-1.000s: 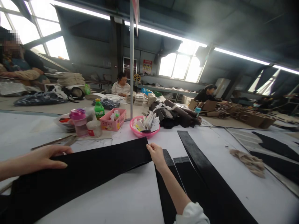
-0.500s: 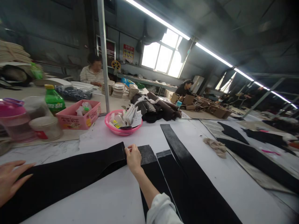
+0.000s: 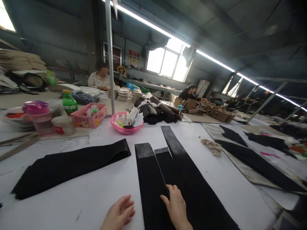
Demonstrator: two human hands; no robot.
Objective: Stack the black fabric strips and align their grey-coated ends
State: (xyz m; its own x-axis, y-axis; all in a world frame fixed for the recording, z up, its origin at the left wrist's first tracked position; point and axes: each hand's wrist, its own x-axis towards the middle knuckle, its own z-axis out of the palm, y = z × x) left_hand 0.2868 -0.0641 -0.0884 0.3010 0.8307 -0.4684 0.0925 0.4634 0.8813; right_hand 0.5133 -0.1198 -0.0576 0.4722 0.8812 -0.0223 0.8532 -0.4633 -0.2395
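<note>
My right hand [image 3: 177, 209] lies flat on the black strips [image 3: 148, 179], fingers together at the edge where two overlap, likely to hold them side by side; it grips nothing. My left hand [image 3: 120, 214] rests loosely open on the table [image 3: 96, 198] just beside them. The strips are long, matte, felt-like and straight-cut, fanning away from me. A folded piece [image 3: 72, 163] lies apart, to the left.

Bare white table [image 3: 96, 187] lies open between the black fabric stack [image 3: 69, 164] and black strips [image 3: 153, 172]; pink bowl [image 3: 126, 127] and pole [image 3: 109, 64] crowd the far side
</note>
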